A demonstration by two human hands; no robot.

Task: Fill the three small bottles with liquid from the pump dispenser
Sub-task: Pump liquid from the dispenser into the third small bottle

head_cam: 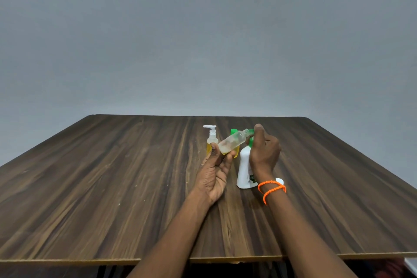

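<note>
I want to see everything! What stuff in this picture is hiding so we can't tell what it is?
- Head view: the green pump head of the white dispenser is mostly covered by the right hand.
- The bottle with the green cap sits behind the tilted clear bottle held by the left hand.
- The dispenser's label is too small to read.
- A white thing hides behind the wrist.

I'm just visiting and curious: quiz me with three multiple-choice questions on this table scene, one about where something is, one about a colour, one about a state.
1. Where is the clear small bottle?
A. flat on the table
B. in the left hand
C. inside a box

2. What colour is the wrist band?
A. orange
B. blue
C. black

3. How is the held bottle?
A. capped and upright
B. tilted, with an open neck
C. upside down

Answers:
1 B: the left hand grips its base above the table.
2 A: the band on the right wrist is orange.
3 B: its uncapped neck leans toward the white pump dispenser under the right hand.
</note>
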